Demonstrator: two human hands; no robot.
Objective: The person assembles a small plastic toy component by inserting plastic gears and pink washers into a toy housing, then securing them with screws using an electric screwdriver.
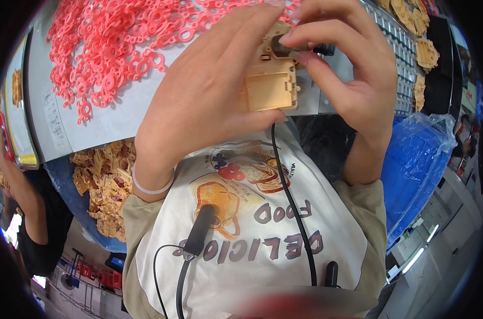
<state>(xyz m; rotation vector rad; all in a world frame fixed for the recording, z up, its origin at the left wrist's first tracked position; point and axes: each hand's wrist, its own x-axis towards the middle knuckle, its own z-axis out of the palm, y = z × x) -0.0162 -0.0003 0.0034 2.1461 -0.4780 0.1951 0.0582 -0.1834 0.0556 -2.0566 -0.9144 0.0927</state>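
In the head view, the left grip [204, 95] is closed on a pale yellow plastic housing [272, 91], thumb at the near edge. The housing sits just right of that palm, between the two hands. The right grip [353, 74] pinches a dark cylindrical piece [281, 47] between thumb and index finger, at the housing's far end — whether piece and housing touch, I cannot tell. Left of and beyond the left grip, pink ring-shaped parts [106, 53] cover the grey surface [124, 117]; below it, leftward, a blue tub [60, 181] holds yellow parts [103, 199]. Right of the right grip are green boards [405, 58] — and below them a blue bin [414, 183]. A co-worker's arm [31, 204] shows far left of the left grip.
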